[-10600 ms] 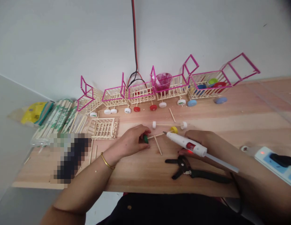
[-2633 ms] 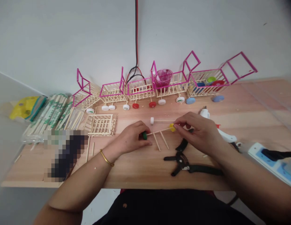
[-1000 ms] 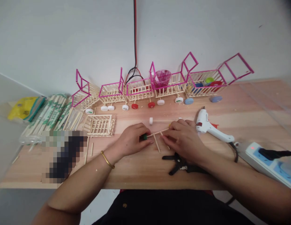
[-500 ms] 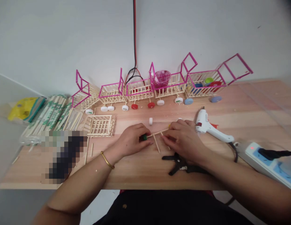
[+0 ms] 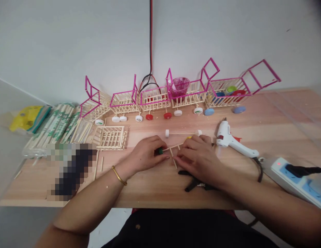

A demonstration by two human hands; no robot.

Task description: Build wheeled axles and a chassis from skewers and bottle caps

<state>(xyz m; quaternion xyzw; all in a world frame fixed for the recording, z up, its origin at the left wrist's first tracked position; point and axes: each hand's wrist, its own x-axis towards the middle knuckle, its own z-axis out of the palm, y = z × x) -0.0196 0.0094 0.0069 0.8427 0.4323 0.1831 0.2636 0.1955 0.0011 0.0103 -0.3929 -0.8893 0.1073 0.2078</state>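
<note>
My left hand [image 5: 149, 155] is closed on a green bottle cap [image 5: 159, 151] at one end of a thin wooden stick axle [image 5: 166, 149]. Short stick legs [image 5: 174, 162] stick out from the axle toward me. Closed over the axle's other end, my right hand [image 5: 198, 155] has its thumb and fingertip beside the legs; a yellow cap [image 5: 189, 137] peeks out above its fingers. Just behind lies a second stick axle [image 5: 179, 133] with white caps at both ends. A black spring clamp [image 5: 192, 183] lies partly under my right hand.
Several stick carts with magenta trim [image 5: 153, 98] line the wall on bottle-cap wheels. A bare stick basket [image 5: 112, 137] sits at left, near bagged sticks [image 5: 58, 122]. The white glue gun [image 5: 226, 137] and a power strip [image 5: 292, 175] are at right.
My right hand's fingertips have shifted slightly left and down, toward the leg nearer my left hand. My left hand keeps hold of the green cap. The view has shifted slightly.
</note>
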